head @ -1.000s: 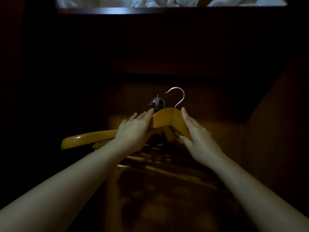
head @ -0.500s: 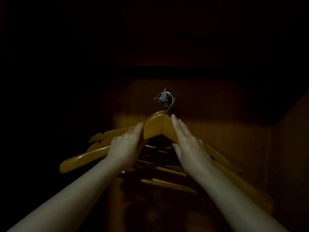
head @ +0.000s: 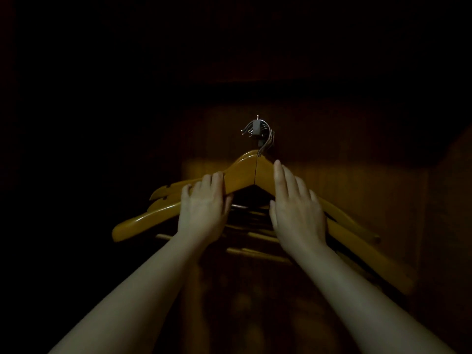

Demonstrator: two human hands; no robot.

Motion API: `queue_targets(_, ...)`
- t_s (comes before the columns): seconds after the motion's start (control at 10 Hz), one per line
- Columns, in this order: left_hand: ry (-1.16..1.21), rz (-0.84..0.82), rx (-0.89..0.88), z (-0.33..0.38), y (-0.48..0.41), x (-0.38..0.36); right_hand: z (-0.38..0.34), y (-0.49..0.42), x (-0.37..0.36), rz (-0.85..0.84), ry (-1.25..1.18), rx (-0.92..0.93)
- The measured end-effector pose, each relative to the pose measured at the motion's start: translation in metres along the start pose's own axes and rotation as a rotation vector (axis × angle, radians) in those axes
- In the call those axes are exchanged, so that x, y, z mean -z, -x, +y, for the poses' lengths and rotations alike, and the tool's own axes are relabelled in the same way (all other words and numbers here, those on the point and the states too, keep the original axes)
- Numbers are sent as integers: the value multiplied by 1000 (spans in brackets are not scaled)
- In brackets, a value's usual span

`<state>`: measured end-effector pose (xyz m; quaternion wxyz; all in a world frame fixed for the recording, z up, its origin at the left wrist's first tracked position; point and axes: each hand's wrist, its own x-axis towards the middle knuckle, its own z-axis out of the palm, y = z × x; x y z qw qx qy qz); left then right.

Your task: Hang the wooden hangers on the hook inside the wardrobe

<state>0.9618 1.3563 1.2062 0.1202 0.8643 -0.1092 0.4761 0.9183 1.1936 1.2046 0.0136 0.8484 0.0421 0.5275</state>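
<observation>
Reaching into the dark wardrobe (head: pixel 357 190), both arms are stretching toward its back wall, which is catching the only light while everything around it is sinking into black. A fanned bunch of wooden hangers (head: pixel 163 194) is hanging there against that wall, honey-yellow and glossy, their arms spreading out left and right, their thin crossbars (head: pixel 255 252) showing below in shadow. The front hanger (head: pixel 242 175) is sitting on top of the bunch, broad-shouldered, with a fine seam running down its peak. The left hand (head: pixel 204 208) is gripping its left arm, fingers curling over the top edge and thumb tucking in beneath. That looks like the hand doing the carrying and the steering. The right hand (head: pixel 297 213) is lying flat on the right arm, fingers straight and pointing up toward the peak, thumb standing a little apart. It is clasping nothing, and I judge it is just levelling the hanger so it is not swinging. Up above, the small metal hook (head: pixel 256 127) is sticking out from the wall, and the steel necks (head: pixel 265 144) are all crowding onto it. The front hanger's neck is curving up into that cluster, though whether it is fully seated I cannot tell. Two hands are making sense here: a crowded hook is needing a careful aim.
</observation>
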Motion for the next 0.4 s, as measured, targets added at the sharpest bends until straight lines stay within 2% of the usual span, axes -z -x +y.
queue_targets(0.2,-80,-199,27,2,30,16,0,39,24,-242,66,39)
queue_targets(0.4,5,-379,-193,-12,75,54,-6,65,80,-504,-73,47)
